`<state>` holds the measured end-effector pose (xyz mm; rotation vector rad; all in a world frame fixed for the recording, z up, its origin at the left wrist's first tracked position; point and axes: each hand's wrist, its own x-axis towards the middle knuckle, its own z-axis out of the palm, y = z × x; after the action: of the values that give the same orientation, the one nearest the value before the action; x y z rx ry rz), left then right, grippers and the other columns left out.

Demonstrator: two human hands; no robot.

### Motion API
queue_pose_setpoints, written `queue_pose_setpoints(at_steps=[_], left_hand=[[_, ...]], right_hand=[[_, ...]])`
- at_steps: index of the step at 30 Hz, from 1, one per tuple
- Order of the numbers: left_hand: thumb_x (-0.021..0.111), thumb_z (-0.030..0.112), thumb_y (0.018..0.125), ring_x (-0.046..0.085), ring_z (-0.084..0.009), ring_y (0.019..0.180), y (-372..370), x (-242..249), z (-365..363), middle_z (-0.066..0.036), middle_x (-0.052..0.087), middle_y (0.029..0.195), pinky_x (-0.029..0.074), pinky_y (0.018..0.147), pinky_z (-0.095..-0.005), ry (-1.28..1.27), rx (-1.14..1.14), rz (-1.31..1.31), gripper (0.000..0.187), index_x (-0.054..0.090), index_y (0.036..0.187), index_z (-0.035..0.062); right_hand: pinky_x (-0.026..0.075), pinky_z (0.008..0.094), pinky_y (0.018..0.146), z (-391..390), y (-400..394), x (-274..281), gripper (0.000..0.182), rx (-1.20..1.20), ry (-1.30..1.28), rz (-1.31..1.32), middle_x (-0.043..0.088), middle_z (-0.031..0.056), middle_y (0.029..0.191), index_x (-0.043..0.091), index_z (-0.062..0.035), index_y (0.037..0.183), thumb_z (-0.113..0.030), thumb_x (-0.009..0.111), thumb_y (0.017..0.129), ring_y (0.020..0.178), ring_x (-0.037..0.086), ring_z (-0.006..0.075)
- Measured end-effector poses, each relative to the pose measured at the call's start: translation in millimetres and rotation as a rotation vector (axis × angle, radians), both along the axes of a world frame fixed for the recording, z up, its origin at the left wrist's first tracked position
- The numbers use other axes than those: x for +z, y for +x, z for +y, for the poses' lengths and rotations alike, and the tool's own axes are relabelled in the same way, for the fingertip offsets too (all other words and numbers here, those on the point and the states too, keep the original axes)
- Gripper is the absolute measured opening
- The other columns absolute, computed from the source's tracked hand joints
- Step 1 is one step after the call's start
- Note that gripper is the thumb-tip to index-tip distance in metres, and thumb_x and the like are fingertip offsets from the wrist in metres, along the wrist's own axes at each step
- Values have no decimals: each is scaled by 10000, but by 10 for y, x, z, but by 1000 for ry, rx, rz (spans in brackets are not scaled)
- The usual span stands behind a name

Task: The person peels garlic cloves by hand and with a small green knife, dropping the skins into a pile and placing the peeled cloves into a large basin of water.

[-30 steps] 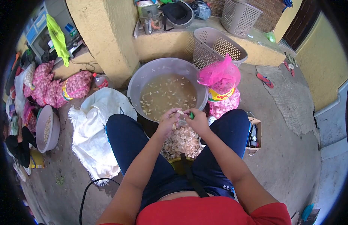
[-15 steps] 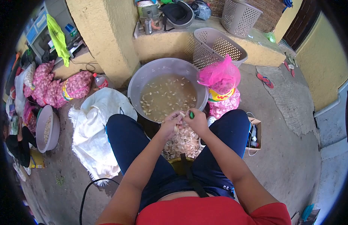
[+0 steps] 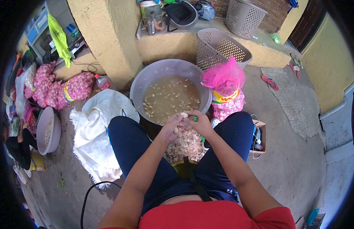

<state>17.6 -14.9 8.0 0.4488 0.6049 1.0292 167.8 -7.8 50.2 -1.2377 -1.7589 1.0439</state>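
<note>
My left hand (image 3: 172, 128) is closed around garlic, with a pale garlic clove (image 3: 184, 115) showing at its fingertips. Close beside it, my right hand (image 3: 200, 123) grips a small knife by its green handle (image 3: 195, 118); the blade is too small to make out. Both hands meet between my knees, above a heap of papery garlic skins (image 3: 183, 144). Just beyond them stands a large grey tub (image 3: 135, 84), where peeled cloves (image 3: 176, 98) lie in cloudy water.
A pink mesh bag of garlic (image 3: 227, 108) leans by my right knee, near a grey basket (image 3: 207, 57). White sacking (image 3: 97, 133) spreads at my left. Farther left are more garlic bags (image 3: 78, 86), a basin (image 3: 56, 131) and a person's arm (image 3: 20, 133). A cardboard box (image 3: 263, 133) sits right.
My fingers have shifted slightly around the garlic, and a pale clove now shows more clearly at the left fingertips. More green shows below my right hand.
</note>
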Motion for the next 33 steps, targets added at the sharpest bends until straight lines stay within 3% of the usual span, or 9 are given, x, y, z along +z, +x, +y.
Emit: queue_pose_setpoints(at_steps=[10,14,17,26,33], left_hand=[[483,146,834,400,-50,582,27,70,-21,-5,468,729,364,480,-180,11,82,121,137,477,915,36],[474,131,833,401,-53,582,9,36,0,-11,469,731,354,467,-183,-10,52,44,105,474,886,39],[466,118,832,401,-56,579,4,38,5,-16,469,737,350,459,-183,-23,31,29,96,468,883,37],[468,105,822,394,-57,573,-2,98,-6,-22,466,743,342,443,-177,-88,58,18,90,464,874,31],[480,107,816,388,-54,565,-3,96,-10,-21,462,735,338,445,-177,-87,35,46,64,466,836,47]], right_hand=[[427,266,606,62,14,-68,216,-118,-103,-51,598,79,696,594,16,839,-132,648,691,628,537,121],[416,259,557,62,3,-37,184,-159,-148,-56,586,66,638,593,19,783,-128,649,687,567,514,104],[424,322,573,78,26,-130,204,-177,-41,-84,583,142,672,594,4,761,-169,648,669,619,576,229],[435,291,631,77,11,-103,178,-104,63,31,587,125,752,584,-11,832,-87,611,674,688,575,213],[433,310,613,55,18,-4,146,-83,146,-117,562,127,716,566,-4,767,-100,608,667,660,559,244]])
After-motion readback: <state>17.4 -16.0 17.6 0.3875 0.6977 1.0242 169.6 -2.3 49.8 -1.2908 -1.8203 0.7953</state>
